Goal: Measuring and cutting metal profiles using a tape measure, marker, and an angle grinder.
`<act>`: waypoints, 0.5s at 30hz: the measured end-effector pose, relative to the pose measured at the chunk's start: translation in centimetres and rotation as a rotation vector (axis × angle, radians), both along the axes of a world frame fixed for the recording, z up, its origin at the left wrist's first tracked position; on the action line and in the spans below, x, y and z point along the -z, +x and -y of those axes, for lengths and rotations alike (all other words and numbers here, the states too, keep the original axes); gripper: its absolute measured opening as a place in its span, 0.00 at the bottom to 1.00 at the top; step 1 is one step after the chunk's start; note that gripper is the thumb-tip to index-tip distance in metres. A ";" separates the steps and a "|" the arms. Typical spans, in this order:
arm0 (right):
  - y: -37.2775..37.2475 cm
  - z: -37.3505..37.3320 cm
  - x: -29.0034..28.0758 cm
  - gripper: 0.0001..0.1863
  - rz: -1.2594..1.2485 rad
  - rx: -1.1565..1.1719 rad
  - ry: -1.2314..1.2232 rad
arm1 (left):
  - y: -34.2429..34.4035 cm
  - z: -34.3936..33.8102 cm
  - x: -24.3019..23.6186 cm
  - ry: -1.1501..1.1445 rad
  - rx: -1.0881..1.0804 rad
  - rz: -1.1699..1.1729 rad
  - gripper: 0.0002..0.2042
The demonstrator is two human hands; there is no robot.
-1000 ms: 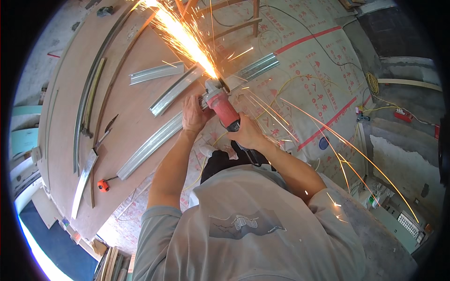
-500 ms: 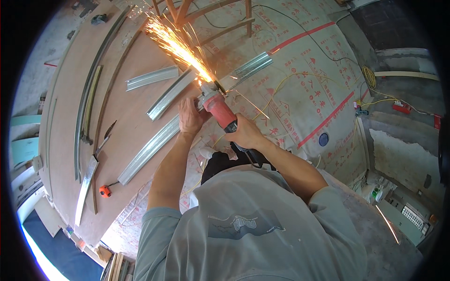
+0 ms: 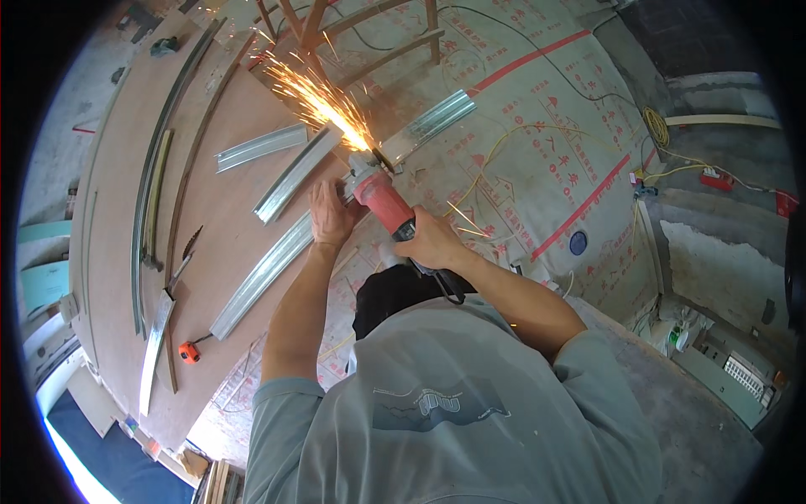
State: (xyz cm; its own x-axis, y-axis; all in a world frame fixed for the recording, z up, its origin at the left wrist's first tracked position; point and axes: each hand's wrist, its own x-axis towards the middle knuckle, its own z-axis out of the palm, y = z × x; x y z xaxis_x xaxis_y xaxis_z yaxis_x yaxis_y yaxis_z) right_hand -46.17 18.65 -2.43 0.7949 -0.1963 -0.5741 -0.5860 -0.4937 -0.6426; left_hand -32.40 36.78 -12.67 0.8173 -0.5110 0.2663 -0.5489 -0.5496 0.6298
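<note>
Now the right hand (image 3: 430, 244) has its grip clamped on the red angle grinder (image 3: 382, 195). Sparks (image 3: 323, 101) fly off the metal channel (image 3: 428, 126); the left hand (image 3: 330, 214) wraps the grinder's front.

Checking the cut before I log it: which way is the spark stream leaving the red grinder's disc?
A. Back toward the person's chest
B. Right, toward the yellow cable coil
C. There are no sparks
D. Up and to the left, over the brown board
D: the sparks fan up and left from the red grinder across the brown board, away from the person.
</note>
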 end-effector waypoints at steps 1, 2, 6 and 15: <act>0.1 -0.1 0.1 0.32 -0.001 -0.004 0.001 | 0.0 -0.1 0.0 -0.001 0.009 -0.002 0.22; 0.1 -0.2 0.3 0.32 -0.003 -0.006 0.001 | 0.1 -0.3 0.1 0.009 0.003 -0.001 0.22; -0.1 0.1 0.4 0.31 -0.036 -0.011 -0.036 | 0.0 0.1 -0.3 0.024 0.009 -0.011 0.22; -0.5 0.0 0.0 0.31 -0.063 -0.004 0.002 | 0.4 -0.1 0.2 0.039 0.012 0.038 0.23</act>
State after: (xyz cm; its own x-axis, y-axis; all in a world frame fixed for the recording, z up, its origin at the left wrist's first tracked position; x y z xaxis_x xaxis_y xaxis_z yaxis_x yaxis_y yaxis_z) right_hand -46.62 18.70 -2.38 0.7580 -0.1921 -0.6233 -0.6233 -0.4946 -0.6056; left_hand -31.96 36.93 -12.89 0.8004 -0.5317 0.2770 -0.5792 -0.5664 0.5863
